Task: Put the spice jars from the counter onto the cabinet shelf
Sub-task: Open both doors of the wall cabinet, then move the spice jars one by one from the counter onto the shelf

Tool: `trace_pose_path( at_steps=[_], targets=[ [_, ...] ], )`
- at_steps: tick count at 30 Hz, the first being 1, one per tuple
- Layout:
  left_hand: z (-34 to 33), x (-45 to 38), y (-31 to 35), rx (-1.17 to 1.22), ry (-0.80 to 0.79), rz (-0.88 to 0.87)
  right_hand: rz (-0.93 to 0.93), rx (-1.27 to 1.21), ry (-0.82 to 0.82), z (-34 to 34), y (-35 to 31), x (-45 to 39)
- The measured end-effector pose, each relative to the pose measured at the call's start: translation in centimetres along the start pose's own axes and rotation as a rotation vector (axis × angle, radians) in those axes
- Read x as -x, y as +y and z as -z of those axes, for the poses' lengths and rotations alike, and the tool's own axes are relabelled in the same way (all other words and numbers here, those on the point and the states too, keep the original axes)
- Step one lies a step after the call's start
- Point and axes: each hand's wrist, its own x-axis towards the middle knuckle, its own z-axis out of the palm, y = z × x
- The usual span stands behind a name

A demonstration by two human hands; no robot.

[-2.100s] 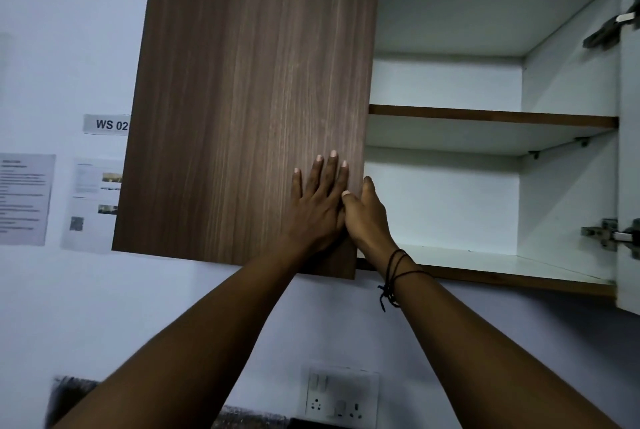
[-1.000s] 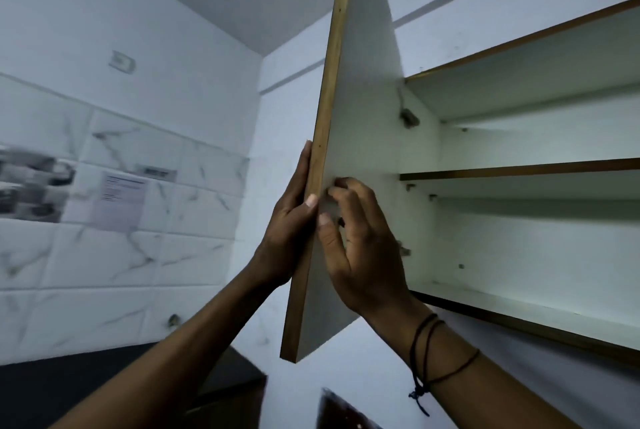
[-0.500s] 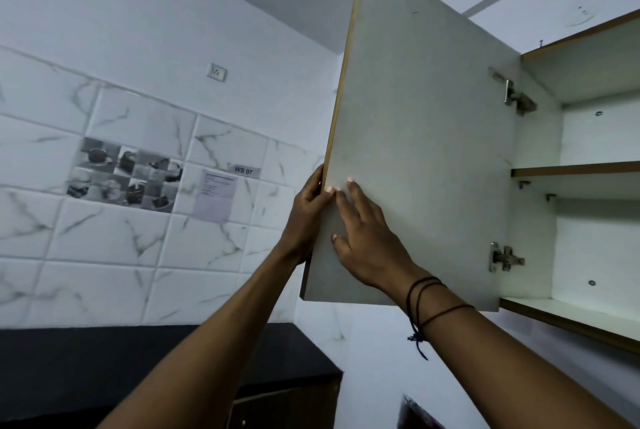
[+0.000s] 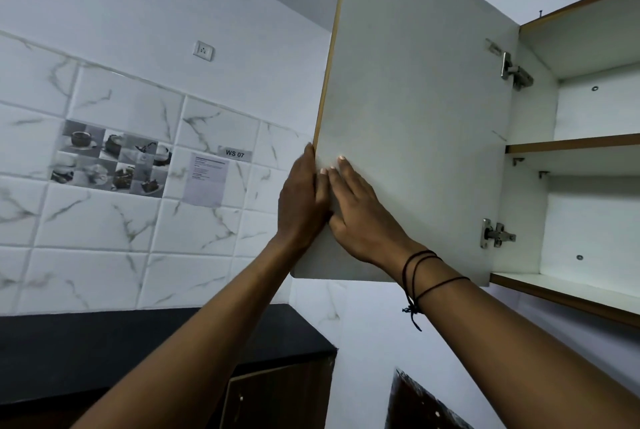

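Observation:
No spice jars are in view. The cabinet door (image 4: pixel 415 99) stands swung wide open to the left, its white inner face toward me. My left hand (image 4: pixel 299 203) holds the door's free edge, fingers flat on the outer face and thumb over the edge. My right hand (image 4: pixel 360 217) presses flat on the inner face beside it, with black cords round the wrist. The lower cabinet shelf (image 4: pixel 568 293) and the upper shelf (image 4: pixel 571 143) show at the right, both bare where visible.
Two metal hinges (image 4: pixel 497 234) join the door to the cabinet. A black counter (image 4: pixel 138 349) runs along the tiled wall at lower left, with a wooden base cabinet (image 4: pixel 277 397) below it. A paper notice (image 4: pixel 207 179) hangs on the tiles.
The door went from shut to wide open, swinging left with both hands on it. Over the last half second it opened slightly further and my view turned left.

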Motion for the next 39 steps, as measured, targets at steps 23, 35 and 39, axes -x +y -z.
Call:
trace_pose_path(
  at_steps=[23, 35, 39],
  targets=[
    [-11.2, 24.0, 5.0, 0.007, -0.695, -0.178, -0.536, 0.211, -0.062, -2.1, 7.5, 26.1],
    [-10.1, 47.1, 2.4, 0.168, -1.180, 0.088, -0.851, 0.106, -0.459, -10.9, 3.9, 46.9],
    [-6.3, 55.7, 0.7, 0.201, -1.347, 0.163, -0.940, -0.012, -0.563, -14.5, -0.8, 54.1]
  ],
)
